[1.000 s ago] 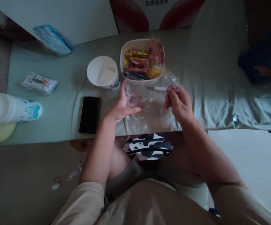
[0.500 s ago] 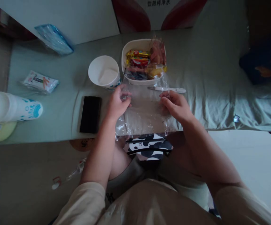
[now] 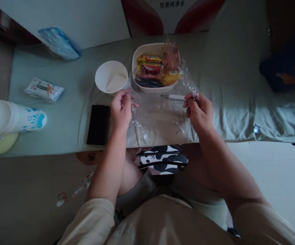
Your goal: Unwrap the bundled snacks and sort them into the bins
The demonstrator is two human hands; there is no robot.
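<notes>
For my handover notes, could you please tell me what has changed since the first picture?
The left hand has moved left, toward the white cup, its spread fingers now curled, apparently on the clear film. The right hand has shifted slightly right and pinches the film. The cup, snack bowl and phone stayed put.

The room was dim, with a cool, greyish light that showed strongest at the lower right. The tabletop [image 3: 68, 132] was covered by a grey-green cloth [image 3: 229, 68], fairly smooth on the left and gathered into wrinkles along its front edge on the right. Behind it, a plain white panel [image 3: 68, 15] stood at the upper left; next to it was a white carton [image 3: 170, 18] with red shapes and dark Chinese characters. The floor [image 3: 270, 177] looked pale on the right and shadowed grey on the left. The upper right corner was nearly black, its details hidden.
</notes>
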